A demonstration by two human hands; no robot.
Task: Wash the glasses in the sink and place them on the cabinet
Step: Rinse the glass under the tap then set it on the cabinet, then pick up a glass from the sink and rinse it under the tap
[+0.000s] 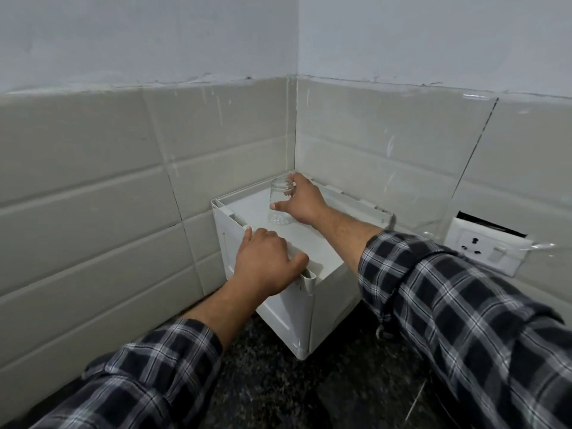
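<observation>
One clear glass, clasped in the right grip, sits at the white cabinet top directly beneath, the left grip clasping its rim nearby; seemingly only release remains.

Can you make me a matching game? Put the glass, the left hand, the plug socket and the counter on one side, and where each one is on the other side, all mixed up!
Things:
1. glass
2. left hand
3. plug socket
4. counter

Places:
A. on the tiled wall, at the right
B. under the cabinet, dark and speckled
C. on top of the cabinet, held by the right hand
D. holding the cabinet's near edge

Pairs: 1-C, 2-D, 3-A, 4-B
</observation>
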